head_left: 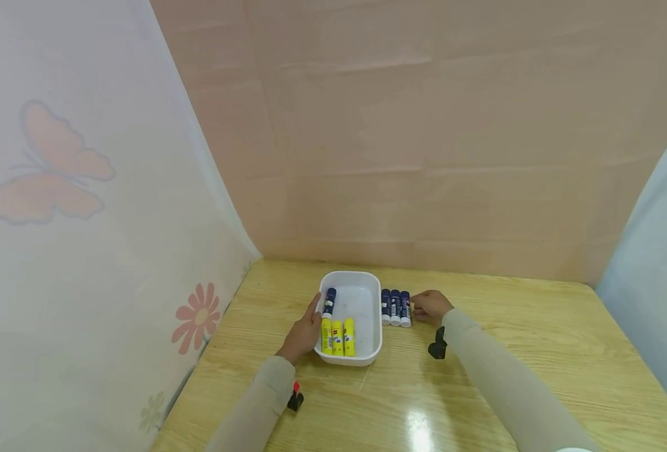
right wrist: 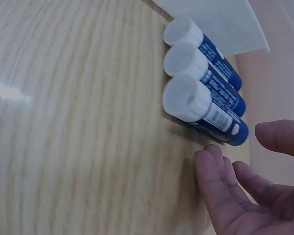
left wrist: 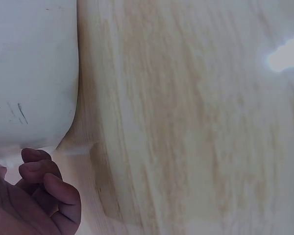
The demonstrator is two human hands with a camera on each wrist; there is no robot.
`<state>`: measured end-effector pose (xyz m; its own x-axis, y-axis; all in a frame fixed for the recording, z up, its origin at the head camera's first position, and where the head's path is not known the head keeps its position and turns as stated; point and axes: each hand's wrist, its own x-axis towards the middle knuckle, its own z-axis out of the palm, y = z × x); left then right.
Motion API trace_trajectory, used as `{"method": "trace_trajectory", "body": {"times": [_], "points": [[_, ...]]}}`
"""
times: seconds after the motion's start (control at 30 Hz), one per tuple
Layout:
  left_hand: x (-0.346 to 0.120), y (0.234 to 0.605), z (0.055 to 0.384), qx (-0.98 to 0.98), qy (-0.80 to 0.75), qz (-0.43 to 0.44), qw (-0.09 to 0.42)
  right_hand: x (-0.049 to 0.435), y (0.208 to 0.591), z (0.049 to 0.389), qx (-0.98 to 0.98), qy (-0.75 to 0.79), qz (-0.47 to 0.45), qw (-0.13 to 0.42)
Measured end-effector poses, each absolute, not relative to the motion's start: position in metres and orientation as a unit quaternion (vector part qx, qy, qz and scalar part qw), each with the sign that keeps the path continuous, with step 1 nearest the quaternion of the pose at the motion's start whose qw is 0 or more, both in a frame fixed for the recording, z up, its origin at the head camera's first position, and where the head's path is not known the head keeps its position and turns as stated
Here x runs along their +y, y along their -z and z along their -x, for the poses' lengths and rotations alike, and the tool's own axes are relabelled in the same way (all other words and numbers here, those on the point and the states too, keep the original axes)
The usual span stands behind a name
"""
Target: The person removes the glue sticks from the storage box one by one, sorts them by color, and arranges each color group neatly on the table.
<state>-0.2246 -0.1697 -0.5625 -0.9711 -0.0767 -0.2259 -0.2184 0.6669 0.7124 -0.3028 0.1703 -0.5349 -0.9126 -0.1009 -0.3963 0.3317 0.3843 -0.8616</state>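
Note:
A white plastic tray [head_left: 375, 342] stands on the table, with my left hand [head_left: 303, 333] holding its left side. The left wrist view shows curled fingers [left wrist: 63, 188] against the tray's outer wall [left wrist: 34, 73]. Inside the tray, one dark blue glue stick [head_left: 330, 302] lies above several yellow tubes [head_left: 337, 339], all along the left. Three dark blue glue sticks with white ends [right wrist: 206, 110] lie side by side just right of the tray. My right hand [head_left: 432, 306] is beside the rightmost one, thumb and fingers apart, with a small gap to it in the right wrist view.
The wooden table [head_left: 514, 314] reaches back to a tan cloth backdrop [head_left: 424, 188]. A pale curtain with a butterfly and flowers [head_left: 113, 251] hangs at the left, another [head_left: 650, 251] at the right. Small black camera mounts [head_left: 438, 344] are worn at both wrists.

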Motion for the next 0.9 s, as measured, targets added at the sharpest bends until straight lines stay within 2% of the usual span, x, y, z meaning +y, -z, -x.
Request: {"method": "trace_trajectory", "body": {"times": [0.17, 0.37, 0.57, 0.9], "points": [[-0.174, 0.562, 0.222, 0.909, -0.399, 0.085, 0.089, 0.173, 0.526, 0.310, 0.805, 0.552, -0.055, 0.212], [-0.176, 0.559, 0.221, 0.907, -0.402, 0.085, 0.091, 0.166, 0.499, 0.317, 0.779, 0.580, -0.042, 0.236], [-0.177, 0.559, 0.222, 0.909, -0.398, 0.084, 0.091, 0.144, 0.479, 0.321, 0.740, 0.625, -0.039, 0.246], [-0.170, 0.561, 0.224, 0.906, -0.407, 0.073, 0.087, 0.109, 0.469, 0.318, 0.711, 0.649, -0.014, 0.271]]}}
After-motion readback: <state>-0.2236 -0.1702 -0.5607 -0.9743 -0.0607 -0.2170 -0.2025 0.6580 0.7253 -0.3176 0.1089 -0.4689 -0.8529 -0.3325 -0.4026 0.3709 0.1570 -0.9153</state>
